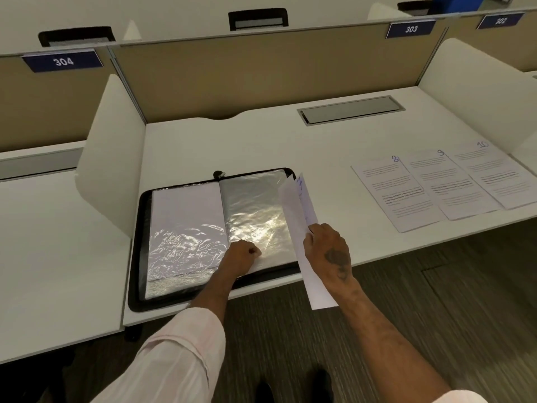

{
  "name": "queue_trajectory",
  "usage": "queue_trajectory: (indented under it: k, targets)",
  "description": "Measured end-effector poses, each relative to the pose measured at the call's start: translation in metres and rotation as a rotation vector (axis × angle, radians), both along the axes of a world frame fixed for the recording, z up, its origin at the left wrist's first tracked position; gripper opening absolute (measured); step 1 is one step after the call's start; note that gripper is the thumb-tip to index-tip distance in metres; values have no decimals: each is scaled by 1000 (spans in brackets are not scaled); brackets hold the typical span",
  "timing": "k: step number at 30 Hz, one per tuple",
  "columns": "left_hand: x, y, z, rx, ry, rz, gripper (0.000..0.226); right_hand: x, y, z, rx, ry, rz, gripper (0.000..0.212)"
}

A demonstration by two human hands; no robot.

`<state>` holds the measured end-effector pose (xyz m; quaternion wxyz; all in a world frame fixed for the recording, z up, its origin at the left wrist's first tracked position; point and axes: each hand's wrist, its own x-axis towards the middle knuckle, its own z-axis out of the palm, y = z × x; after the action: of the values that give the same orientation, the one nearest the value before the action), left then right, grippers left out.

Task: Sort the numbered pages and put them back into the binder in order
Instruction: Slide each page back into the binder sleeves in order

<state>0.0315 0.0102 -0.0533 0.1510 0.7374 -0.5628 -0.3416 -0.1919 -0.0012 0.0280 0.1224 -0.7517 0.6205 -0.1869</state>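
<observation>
Meanwhile, left hand fingers pinch a sleeve in the binder at the desk's front edge; right hand fingers pinch page 7.

White desk, grey cable hatch at back; tan partition bearing sign 303.

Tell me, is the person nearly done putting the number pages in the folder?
Past halfway, it seems. Done: the left sleeve of the binder already has a white sheet in it; its number is hidden. In hand: the right hand holds page 7 while the left hand pinches the empty-looking right sleeve. Left: page 8, page 9 and page 10 lie on the desk.
</observation>
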Motion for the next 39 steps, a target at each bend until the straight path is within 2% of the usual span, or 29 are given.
queue_trajectory:
  k: [4,7,9,11,15,23,34,37,39]
  targets:
    - [-2,3,1,-48,-52,35,12,0,8,1,-23,-34,4,25]
    - [-3,4,-1,-59,-77,60,19,1,15,3,-55,-56,33,24]
    - [-7,5,-3,-49,-112,-20,13,1,20,3,-80,-79,58,24]
    - [-11,4,-4,-37,-134,-100,17,2,29,1,-108,-91,98,23]
    - [-14,0,-5,-22,-91,-114,18,8,50,-7,-150,-67,225,28]
    - [-16,0,-1,-45,-66,-4,20,17,82,-25,-79,90,410,48]
    - [-10,8,8,-130,22,163,18,-15,105,-36,120,444,435,36]
    - [-12,14,11,-175,0,143,21,-11,104,-26,214,622,447,26]
    - [-14,20,13,-219,-62,93,27,-5,102,-21,242,673,441,25]
